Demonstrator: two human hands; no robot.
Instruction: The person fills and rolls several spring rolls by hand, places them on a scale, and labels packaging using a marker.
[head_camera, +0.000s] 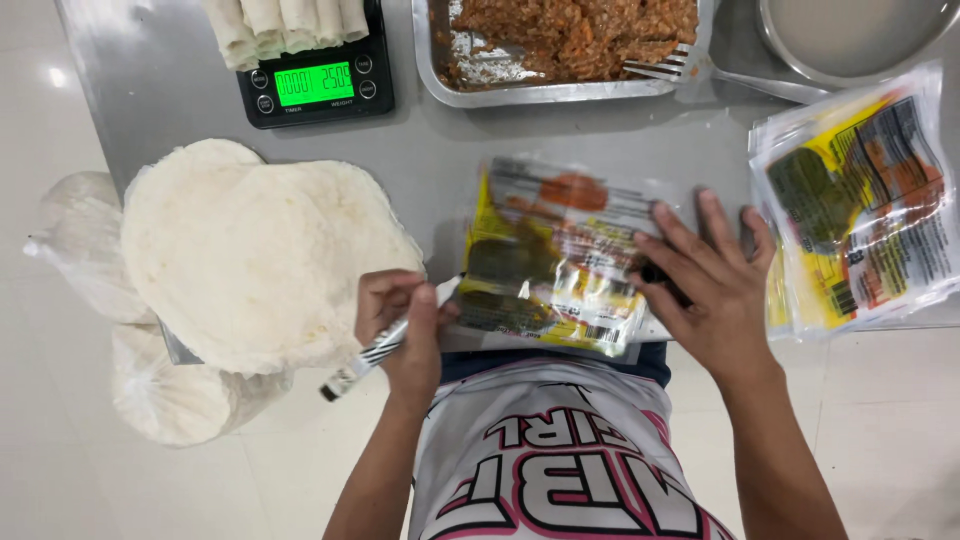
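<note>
Pale floor tiles are showing on both sides of a grey metal bench (420, 170), whose near edge is running just under the person's wrists.

The left hand (400, 325) is curling closed around a marker pen (385, 342), pinching it between thumb and fingers. The pen's long axis is slanting from lower left to upper right, its striped barrel hanging out past the bench edge and its tip touching the left edge of a flat printed plastic pouch (550, 260).

The right hand (710, 285) is lying open and flat, fingers spread and pointing away from the body, pressing down on the right end of that pouch. The pouch is lying between the two hands, its long axis running left to right, slightly tilted, its near edge reaching the bench edge.

Just right of the right hand, a stack of similar yellow pouches (860, 200) is overhanging the bench edge. Left of the left hand, a pile of round white wrappers (250, 260) is sitting close by, also overhanging, with bagged wrappers (180, 395) lower down beside it.

Beyond the hands, a small scale with a green display (315, 85) is carrying rolled wrappers (285, 25), and a metal tray of reddish filling (570, 45) with a fork (655, 68) is standing well apart. Bare bench is remaining between the pouch and the tray.
</note>
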